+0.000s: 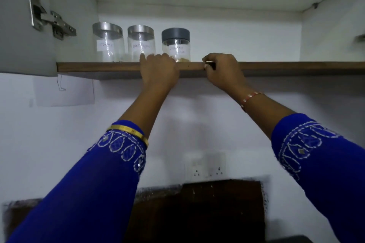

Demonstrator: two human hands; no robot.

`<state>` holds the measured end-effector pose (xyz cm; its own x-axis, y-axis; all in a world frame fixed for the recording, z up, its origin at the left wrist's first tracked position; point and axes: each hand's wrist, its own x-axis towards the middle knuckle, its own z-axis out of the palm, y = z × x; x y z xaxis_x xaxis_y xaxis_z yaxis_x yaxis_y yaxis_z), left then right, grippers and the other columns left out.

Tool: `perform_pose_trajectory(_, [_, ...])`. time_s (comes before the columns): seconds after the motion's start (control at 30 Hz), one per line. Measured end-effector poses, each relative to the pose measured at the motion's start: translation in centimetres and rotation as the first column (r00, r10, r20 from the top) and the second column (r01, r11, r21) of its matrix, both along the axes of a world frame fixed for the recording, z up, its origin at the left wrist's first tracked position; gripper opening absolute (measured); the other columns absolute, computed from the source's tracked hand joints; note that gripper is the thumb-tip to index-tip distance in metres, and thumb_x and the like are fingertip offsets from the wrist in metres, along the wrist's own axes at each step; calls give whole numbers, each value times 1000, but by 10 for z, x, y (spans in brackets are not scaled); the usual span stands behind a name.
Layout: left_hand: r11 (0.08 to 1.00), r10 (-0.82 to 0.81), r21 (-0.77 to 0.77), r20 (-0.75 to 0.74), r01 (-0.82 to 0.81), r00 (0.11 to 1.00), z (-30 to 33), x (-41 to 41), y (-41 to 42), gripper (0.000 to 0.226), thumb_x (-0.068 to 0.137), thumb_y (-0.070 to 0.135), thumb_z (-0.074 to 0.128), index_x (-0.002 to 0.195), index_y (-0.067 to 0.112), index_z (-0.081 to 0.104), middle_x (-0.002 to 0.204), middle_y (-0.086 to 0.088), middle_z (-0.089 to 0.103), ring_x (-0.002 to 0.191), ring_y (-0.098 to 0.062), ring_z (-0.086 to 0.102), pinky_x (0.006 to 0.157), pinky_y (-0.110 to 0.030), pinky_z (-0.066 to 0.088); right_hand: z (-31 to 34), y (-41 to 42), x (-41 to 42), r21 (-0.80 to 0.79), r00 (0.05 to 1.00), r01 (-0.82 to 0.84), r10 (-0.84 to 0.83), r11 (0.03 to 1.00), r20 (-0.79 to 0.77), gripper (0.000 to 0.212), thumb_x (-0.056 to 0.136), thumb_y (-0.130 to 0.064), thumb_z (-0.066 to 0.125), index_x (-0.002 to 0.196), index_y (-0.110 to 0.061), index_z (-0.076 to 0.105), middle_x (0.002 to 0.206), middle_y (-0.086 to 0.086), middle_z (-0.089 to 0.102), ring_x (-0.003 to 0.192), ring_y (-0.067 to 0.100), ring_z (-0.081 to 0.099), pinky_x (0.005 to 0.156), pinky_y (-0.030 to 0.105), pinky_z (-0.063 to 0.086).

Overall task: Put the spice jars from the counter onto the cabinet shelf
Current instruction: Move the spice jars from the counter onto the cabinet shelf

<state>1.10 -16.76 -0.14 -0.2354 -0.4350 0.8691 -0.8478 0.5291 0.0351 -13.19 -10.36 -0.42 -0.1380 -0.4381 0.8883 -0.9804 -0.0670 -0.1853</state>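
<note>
Three labelled glass spice jars stand in a row at the left of the cabinet shelf point(296, 66): a steel-lidded jar point(108, 42), a second steel-lidded jar point(141, 42) and a grey-lidded jar point(176, 45) with some yellowish contents. My left hand point(159, 69) is raised to the shelf's front edge, just in front of the middle and grey-lidded jars, fingers over the edge; it holds no jar. My right hand point(222, 67) grips the wooden shelf edge to the right of the jars, fingers curled over it and thumb beneath.
The open cabinet door with its metal hinge point(50, 16) hangs at the upper left. The shelf stretches bare to the right of the jars. Below are a white wall, a socket plate point(205, 165) and a dark panel point(197, 209). The counter is not in view.
</note>
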Motion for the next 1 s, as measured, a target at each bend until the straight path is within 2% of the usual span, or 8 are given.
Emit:
perform_pose_trajectory(0.07, [993,-111,28,-41,112,993,-16,0,7,45,96,20,31,136,0,37,145,-20,38,138,-35,27,116,-49,11,-19,17,-4,61,999,25,-22,998,-46,40,91,-11,51,130,-6,54,138,16,51,133,30,41,112,32,27])
perform_pose_trajectory(0.13, [957,-279,50,-104,285,955,-37,-3,21,47,98,19,27,142,2,29,153,-18,25,144,-35,14,118,-49,6,-40,36,-5,74,1000,14,-12,997,-26,42,92,-13,52,133,-7,50,148,11,40,143,25,27,116,31,19])
perform_pose_trajectory(0.23, [848,-497,82,-217,524,840,-73,-12,56,46,100,17,27,144,3,26,154,-16,21,146,-29,12,118,-43,2,-77,67,-4,61,1000,1,-1,998,-2,42,92,-15,54,133,-7,51,148,11,39,143,25,26,116,33,21])
perform_pose_trajectory(0.4, [631,-665,225,-337,742,667,-143,-32,123,44,101,20,28,144,11,27,156,-8,19,147,-20,10,118,-32,0,-148,131,-6,67,997,73,-73,995,-3,42,91,-21,52,131,-8,53,143,11,47,140,27,33,113,36,26])
perform_pose_trajectory(0.6, [397,-735,391,-406,830,543,-223,-60,191,45,100,21,29,145,15,26,157,-4,16,147,-17,7,118,-30,-2,-240,209,-26,125,978,183,-193,975,77,41,86,-20,54,124,-5,59,134,14,55,133,31,42,107,37,29])
perform_pose_trajectory(0.73, [302,-741,483,-424,822,521,-270,-85,223,45,100,21,31,145,14,27,157,-5,18,147,-18,8,120,-35,2,-292,255,-53,224,929,207,-263,952,260,38,88,-15,59,125,-7,58,136,11,53,136,29,39,106,30,25])
perform_pose_trajectory(0.83, [240,-720,547,-454,802,525,-299,-106,246,45,100,18,32,144,12,28,156,-7,20,146,-19,9,115,-26,-2,-324,288,-69,324,862,191,-316,927,395,38,89,-14,60,127,-9,56,139,8,51,138,25,36,105,25,23])
perform_pose_trajectory(1.0, [117,-664,647,-514,754,544,-345,-138,292,42,99,14,35,141,9,35,152,-10,30,145,-19,18,116,-25,5,-368,348,-97,426,757,119,-359,897,546,36,87,-11,62,122,-8,60,134,11,56,129,27,47,108,36,36])
